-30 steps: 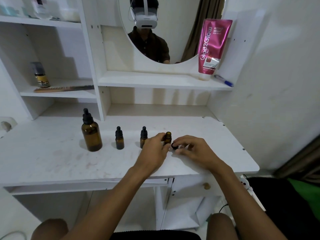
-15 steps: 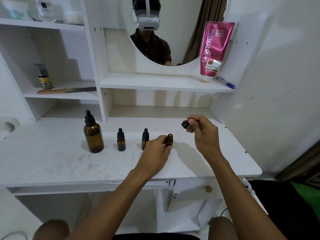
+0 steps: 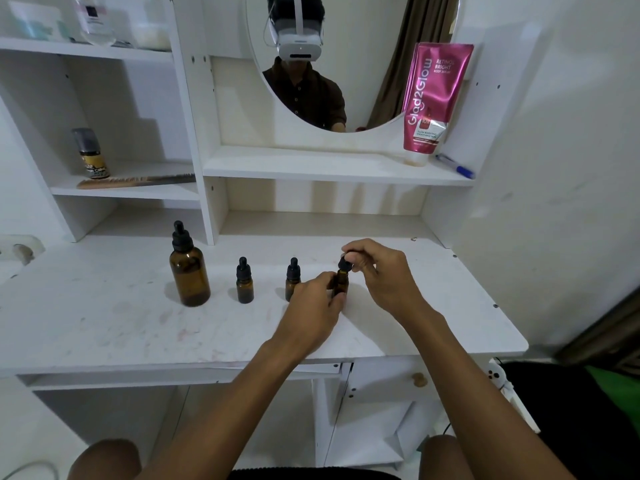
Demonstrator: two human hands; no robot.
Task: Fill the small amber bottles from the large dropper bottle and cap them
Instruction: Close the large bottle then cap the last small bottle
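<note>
Fingers (image 3: 362,249) of the right hand (image 3: 382,277) pinch the black dropper cap (image 3: 345,263), right at the neck of the rightmost small bottle (image 3: 341,285). From the head camera, the left hand (image 3: 311,308) is curled round that bottle's body, standing on the white desk (image 3: 104,323). The way to play it: cap square to the neck, gentle twist, left grip firm so nothing tips. The capped neighbour (image 3: 293,280) stands just beside, so elbows in! The large dropper bottle (image 3: 188,271) stands capped, well left.
</note>
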